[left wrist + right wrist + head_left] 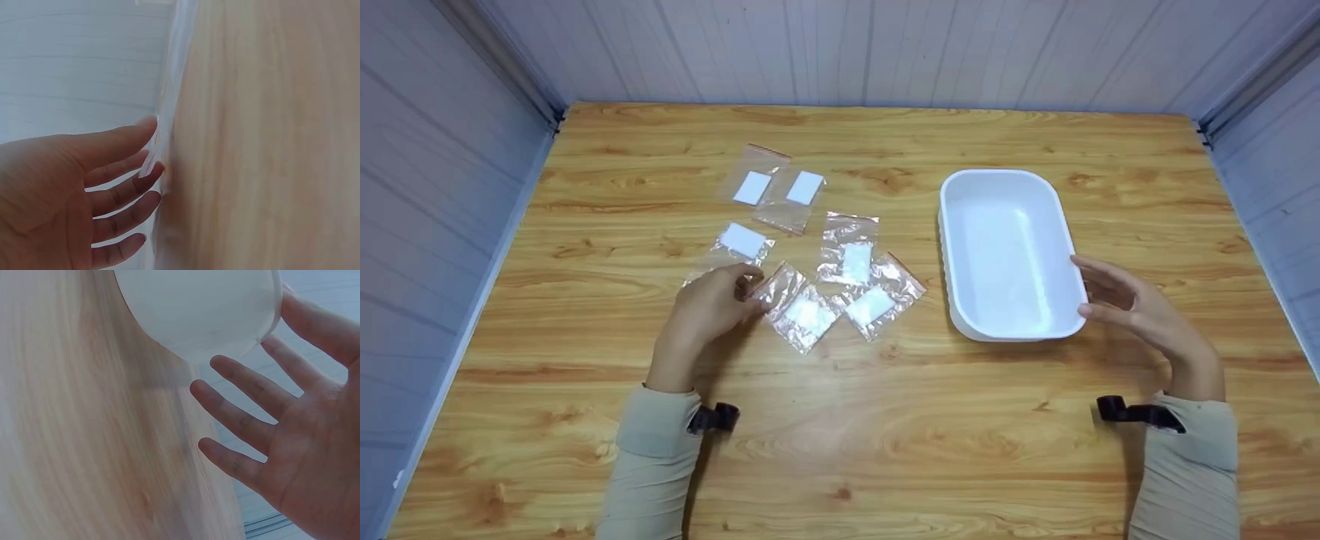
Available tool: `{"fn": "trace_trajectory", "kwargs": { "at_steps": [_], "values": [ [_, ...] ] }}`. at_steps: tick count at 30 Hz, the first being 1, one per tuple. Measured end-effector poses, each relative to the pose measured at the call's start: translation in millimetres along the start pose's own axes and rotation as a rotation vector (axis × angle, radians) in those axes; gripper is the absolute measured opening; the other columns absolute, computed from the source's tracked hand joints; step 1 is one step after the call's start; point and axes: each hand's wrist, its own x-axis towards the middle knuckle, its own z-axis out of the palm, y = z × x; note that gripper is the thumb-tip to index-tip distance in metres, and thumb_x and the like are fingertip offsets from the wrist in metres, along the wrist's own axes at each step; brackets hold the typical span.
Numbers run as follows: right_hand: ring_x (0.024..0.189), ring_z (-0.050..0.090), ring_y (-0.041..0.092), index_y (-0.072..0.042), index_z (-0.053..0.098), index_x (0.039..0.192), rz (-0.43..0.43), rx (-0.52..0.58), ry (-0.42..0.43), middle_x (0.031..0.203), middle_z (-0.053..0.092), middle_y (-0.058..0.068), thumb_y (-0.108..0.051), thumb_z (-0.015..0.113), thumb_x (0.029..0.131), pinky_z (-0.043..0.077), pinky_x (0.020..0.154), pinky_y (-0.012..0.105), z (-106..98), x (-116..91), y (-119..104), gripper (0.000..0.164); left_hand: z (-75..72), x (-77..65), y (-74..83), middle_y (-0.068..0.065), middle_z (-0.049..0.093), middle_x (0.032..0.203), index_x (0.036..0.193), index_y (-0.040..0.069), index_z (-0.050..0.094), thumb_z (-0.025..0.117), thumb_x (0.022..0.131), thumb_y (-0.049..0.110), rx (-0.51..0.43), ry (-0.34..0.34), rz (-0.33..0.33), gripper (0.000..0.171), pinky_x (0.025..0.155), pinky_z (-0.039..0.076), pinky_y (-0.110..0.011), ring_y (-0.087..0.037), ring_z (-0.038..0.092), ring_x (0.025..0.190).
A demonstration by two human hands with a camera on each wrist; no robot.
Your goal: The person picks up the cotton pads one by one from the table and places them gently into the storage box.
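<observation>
Several clear zip bags, each with a white rectangular piece inside, lie on the wooden table. My left hand (709, 304) is at the zip edge of the nearest bag (808, 315). In the left wrist view, that bag's plastic edge (147, 167) passes between thumb and fingers, which stand apart. Just beyond the hand lies another bag (744, 240), partly covered by it. To the right stands a white plastic tub (1005, 247). My right hand (1140, 307) touches the tub's right rim with thumb and index finger, its other fingers spread straight in the right wrist view.
Two overlapping bags (780, 187) lie farther back. Two more bags (856, 259) sit between the left hand and the tub. Pale panel walls (840, 52) enclose the wooden table (900, 442) at the back and sides. A black wrist mount (716, 418) projects from each sleeve.
</observation>
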Motion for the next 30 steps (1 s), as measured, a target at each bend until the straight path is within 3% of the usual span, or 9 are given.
{"fn": "trace_trajectory", "kwargs": {
  "at_steps": [5, 15, 23, 30],
  "values": [
    [0.126, 0.047, 0.005, -0.007, 0.036, 0.153, 0.005, -0.009, 0.001, 0.149, 0.044, 0.005, 0.001, 0.060, 0.096, 0.043, 0.098, 0.019, 2, 1, 1, 0.062, 1.9, -0.1, -2.6, -0.008, 0.067, 0.097, 0.127, 0.007, 0.063, 0.079, 0.085, 0.021, -0.002, -0.012, -0.014, 0.047, 0.082, 0.048, -0.047, -0.027, 0.062, 0.088],
    [0.126, 0.047, 0.006, -0.007, 0.037, 0.152, 0.017, -0.001, 0.020, 0.150, 0.042, 0.014, 0.001, 0.061, 0.096, 0.041, 0.099, 0.018, 2, 0, -4, 0.062, 1.6, 1.6, -1.2, -0.009, 0.070, 0.097, 0.116, 0.006, 0.069, 0.071, 0.093, 0.020, -0.044, 0.002, -0.004, 0.028, 0.082, 0.049, -0.047, -0.028, 0.064, 0.088],
    [0.127, 0.046, 0.004, -0.007, 0.036, 0.153, 0.010, -0.011, 0.004, 0.153, 0.038, 0.016, 0.000, 0.061, 0.096, 0.042, 0.099, 0.018, 1, 1, -4, 0.062, -1.8, -2.6, 1.1, -0.005, 0.066, 0.079, 0.108, 0.008, 0.071, 0.064, 0.098, 0.022, -0.132, 0.033, 0.017, 0.018, 0.067, 0.047, -0.037, -0.020, 0.059, 0.066],
    [0.127, 0.047, 0.005, -0.007, 0.036, 0.153, 0.014, 0.017, 0.005, 0.152, 0.040, 0.010, 0.000, 0.061, 0.096, 0.043, 0.097, 0.018, 2, 1, -4, 0.062, -4.5, -6.2, 9.9, -0.006, 0.069, 0.097, 0.103, 0.007, 0.072, 0.063, 0.098, 0.021, -0.186, 0.094, 0.065, 0.017, 0.075, 0.047, -0.039, -0.023, 0.061, 0.089]
  ]
}}
